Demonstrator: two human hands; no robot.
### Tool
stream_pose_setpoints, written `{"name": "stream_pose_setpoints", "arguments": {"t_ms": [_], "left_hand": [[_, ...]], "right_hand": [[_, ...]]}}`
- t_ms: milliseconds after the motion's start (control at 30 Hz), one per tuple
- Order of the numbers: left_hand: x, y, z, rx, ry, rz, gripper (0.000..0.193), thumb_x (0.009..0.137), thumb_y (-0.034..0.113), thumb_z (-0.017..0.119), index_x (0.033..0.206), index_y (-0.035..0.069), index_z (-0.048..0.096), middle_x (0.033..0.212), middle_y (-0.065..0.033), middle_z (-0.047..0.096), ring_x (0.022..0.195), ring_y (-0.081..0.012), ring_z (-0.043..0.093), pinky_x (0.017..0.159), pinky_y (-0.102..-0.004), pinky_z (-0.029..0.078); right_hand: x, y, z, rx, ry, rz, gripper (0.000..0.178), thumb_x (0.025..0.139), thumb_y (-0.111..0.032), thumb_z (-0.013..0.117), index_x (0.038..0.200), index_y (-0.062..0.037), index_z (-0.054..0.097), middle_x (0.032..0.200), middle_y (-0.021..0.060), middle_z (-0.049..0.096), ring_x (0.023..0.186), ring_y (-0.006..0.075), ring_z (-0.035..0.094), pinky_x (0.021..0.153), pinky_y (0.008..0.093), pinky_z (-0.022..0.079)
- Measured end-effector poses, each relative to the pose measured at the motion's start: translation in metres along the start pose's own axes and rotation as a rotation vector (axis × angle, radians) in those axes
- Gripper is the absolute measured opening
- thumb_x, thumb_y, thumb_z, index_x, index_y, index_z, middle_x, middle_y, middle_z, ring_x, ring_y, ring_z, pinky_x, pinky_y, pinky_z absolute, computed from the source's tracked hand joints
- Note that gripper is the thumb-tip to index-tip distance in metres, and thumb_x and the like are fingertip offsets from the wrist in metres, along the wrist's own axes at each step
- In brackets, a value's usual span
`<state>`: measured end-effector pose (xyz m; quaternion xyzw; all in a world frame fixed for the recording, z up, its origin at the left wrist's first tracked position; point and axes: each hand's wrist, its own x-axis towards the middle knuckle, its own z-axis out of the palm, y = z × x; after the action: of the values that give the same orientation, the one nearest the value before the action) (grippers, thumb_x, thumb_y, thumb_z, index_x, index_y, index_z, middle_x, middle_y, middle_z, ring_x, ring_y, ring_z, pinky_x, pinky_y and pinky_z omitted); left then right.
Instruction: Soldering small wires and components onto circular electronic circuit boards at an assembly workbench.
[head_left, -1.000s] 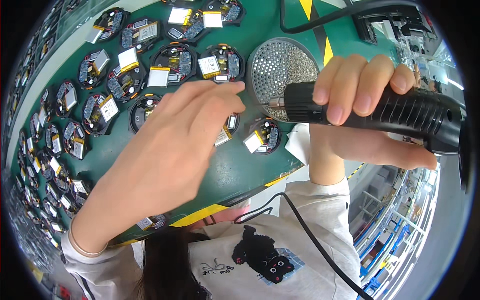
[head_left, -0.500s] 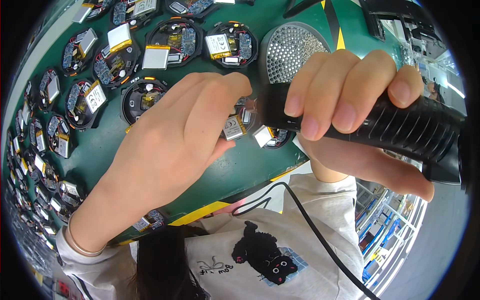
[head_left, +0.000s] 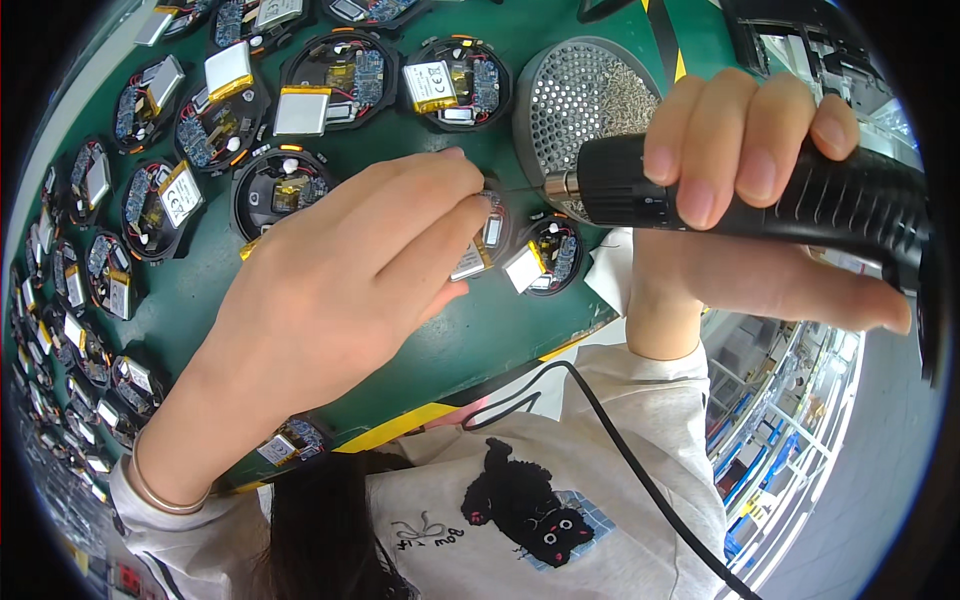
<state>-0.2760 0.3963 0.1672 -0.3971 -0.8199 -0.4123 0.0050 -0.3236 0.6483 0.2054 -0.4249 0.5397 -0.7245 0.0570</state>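
My left hand (head_left: 340,270) is closed around the near side of a round electronic housing (head_left: 494,226), most of which it hides. A silver battery and part of a circuit board show past the fingers. In my right hand (head_left: 740,180) is a black electric screwdriver (head_left: 620,182), lying nearly level with fingers wrapped over its ribbed body. Its thin bit points left, close to the upper edge of the held housing; whether it touches cannot be made out. Just right of that housing lies another small round housing (head_left: 562,255) with a battery.
Behind the screwdriver's tip stands a round grey screw tray (head_left: 560,105), perforated, with loose screws at its right. Several open round housings (head_left: 345,85) with boards and batteries cover the left and back of the green table (head_left: 400,365). A black cable (head_left: 640,470) hangs in front of me.
My right hand has drawn the screwdriver right and slightly up, so its metal tip and bit now show. The left hand's fingers have shifted slightly over the held housing.
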Motion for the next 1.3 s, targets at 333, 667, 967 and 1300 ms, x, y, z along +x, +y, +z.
{"name": "stream_pose_setpoints", "arguments": {"t_ms": [333, 667, 967, 1300], "left_hand": [[0.000, 0.000, 0.003, 0.148, -0.066, 0.114, 0.049, 0.063, 0.008, 0.077, 0.107, -0.007, 0.063, 0.113, -0.0142, 0.062, 0.106, -0.0330, 0.063, 0.081, -0.0367, 0.056], [0.003, 0.001, 0.002, 0.175, -0.077, 0.152, 0.044, 0.063, 0.009, 0.076, 0.102, -0.009, 0.064, 0.111, -0.0135, 0.063, 0.105, -0.0330, 0.063, 0.078, -0.0367, 0.056], [0.003, -0.001, 0.006, 0.110, -0.052, 0.122, 0.044, 0.063, 0.008, 0.075, 0.102, -0.010, 0.064, 0.110, -0.0127, 0.063, 0.105, -0.0331, 0.061, 0.076, -0.0367, 0.056], [0.004, 0.001, 0.002, 0.164, -0.106, 0.159, 0.045, 0.059, 0.006, 0.075, 0.101, -0.009, 0.064, 0.109, -0.0134, 0.063, 0.105, -0.0339, 0.061, 0.080, -0.0378, 0.055]], "right_hand": [[0.004, 0.009, 0.010, 0.015, -0.114, -0.025, 0.098, 0.071, -0.082, 0.055, 0.129, -0.0044, 0.043, 0.094, 0.0059, 0.054, 0.069, 0.0176, 0.057, 0.060, 0.0335, 0.049], [0.004, 0.004, 0.016, -0.012, -0.108, 0.005, 0.099, 0.069, -0.084, 0.054, 0.128, -0.0051, 0.046, 0.095, 0.0060, 0.055, 0.069, 0.0184, 0.057, 0.063, 0.0356, 0.049], [0.003, 0.006, 0.014, -0.019, -0.079, -0.004, 0.100, 0.067, -0.087, 0.053, 0.126, -0.0059, 0.049, 0.095, 0.0062, 0.056, 0.071, 0.0193, 0.058, 0.065, 0.0377, 0.049], [-0.005, -0.028, -0.018, -0.170, 0.023, -0.002, 0.104, 0.061, -0.093, 0.049, 0.120, -0.0082, 0.057, 0.099, 0.0079, 0.059, 0.079, 0.0220, 0.059, 0.072, 0.0419, 0.046]]}}
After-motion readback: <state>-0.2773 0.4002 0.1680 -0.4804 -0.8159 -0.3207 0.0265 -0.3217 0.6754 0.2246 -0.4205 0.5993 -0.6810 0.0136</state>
